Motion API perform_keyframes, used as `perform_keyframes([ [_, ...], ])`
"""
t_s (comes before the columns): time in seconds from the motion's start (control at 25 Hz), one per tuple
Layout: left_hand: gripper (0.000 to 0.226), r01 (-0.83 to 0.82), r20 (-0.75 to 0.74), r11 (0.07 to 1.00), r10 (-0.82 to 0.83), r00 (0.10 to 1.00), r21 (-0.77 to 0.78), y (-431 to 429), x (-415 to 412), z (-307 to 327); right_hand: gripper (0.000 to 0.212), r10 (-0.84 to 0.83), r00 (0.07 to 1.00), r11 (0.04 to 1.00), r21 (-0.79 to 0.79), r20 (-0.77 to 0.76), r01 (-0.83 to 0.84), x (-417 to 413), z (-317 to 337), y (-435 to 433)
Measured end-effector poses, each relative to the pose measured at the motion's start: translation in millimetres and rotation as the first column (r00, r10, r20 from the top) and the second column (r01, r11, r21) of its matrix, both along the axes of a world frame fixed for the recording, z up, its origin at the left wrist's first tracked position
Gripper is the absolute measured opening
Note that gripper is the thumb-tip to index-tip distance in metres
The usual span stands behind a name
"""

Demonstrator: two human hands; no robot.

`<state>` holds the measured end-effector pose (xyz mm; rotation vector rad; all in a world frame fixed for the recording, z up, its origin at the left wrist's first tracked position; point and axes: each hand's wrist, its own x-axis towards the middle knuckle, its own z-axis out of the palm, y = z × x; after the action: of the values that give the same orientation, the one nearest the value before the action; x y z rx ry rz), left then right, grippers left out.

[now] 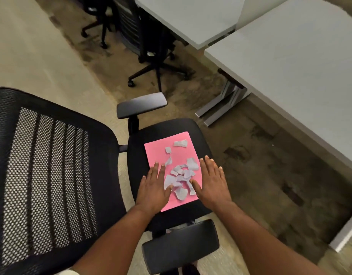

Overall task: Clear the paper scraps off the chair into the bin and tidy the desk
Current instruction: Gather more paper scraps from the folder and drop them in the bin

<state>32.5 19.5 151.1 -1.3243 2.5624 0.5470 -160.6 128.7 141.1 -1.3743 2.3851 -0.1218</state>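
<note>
Both hands lie flat and spread, gripping nothing: our left hand (154, 187) and right hand (211, 179) flank the paper scraps (181, 178) heaped on the pink sheet (161, 153) on the chair (171, 128) seat. Lifting that limp sheet unevenly could tip scraps onto the floor (250, 155), especially the loose pieces at its far end. No bin shows, so we risk a long carry.

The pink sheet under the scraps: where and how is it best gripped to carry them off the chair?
Probably by its two long edges, one hand from each side. The pink sheet lies flat on the chair seat, with scraps piled toward the near end. The left hand and right hand flank that pile; curling the edges upward should trough the scraps.
</note>
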Motion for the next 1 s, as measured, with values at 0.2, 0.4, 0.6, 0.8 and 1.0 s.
perform_keyframes([
  [0.2,0.071,-0.102,-0.034,0.989,0.106,0.994,0.105,3.2,-21.4,-63.9,0.087,0.056,0.995,0.996,0.067,0.086,-0.062,-6.8,-66.6,-12.1],
  [0.4,0.079,-0.1,-0.029,0.984,0.105,0.994,0.145,11.9,-26.6,-116.1,0.089,0.202,0.966,0.974,0.07,0.159,-0.215,-14.1,-113.6,-13.8],
  [0.6,0.094,-0.093,0.01,0.985,0.093,0.996,0.148,19.4,-31.2,-146.2,0.078,0.306,0.931,0.946,0.043,0.199,-0.321,-14.0,-135.8,-26.6],
  [0.8,0.079,-0.101,-0.025,0.989,0.105,0.994,0.111,19.9,-40.3,-157.9,0.061,0.285,0.923,0.951,0.045,0.259,-0.306,-9.0,-148.1,-40.1],
  [1.0,0.042,-0.136,-0.119,0.979,0.155,0.981,0.149,12.8,-41.9,-161.1,0.041,0.191,0.926,0.98,-0.001,0.326,-0.201,-2.2,-153.6,-42.8],
])
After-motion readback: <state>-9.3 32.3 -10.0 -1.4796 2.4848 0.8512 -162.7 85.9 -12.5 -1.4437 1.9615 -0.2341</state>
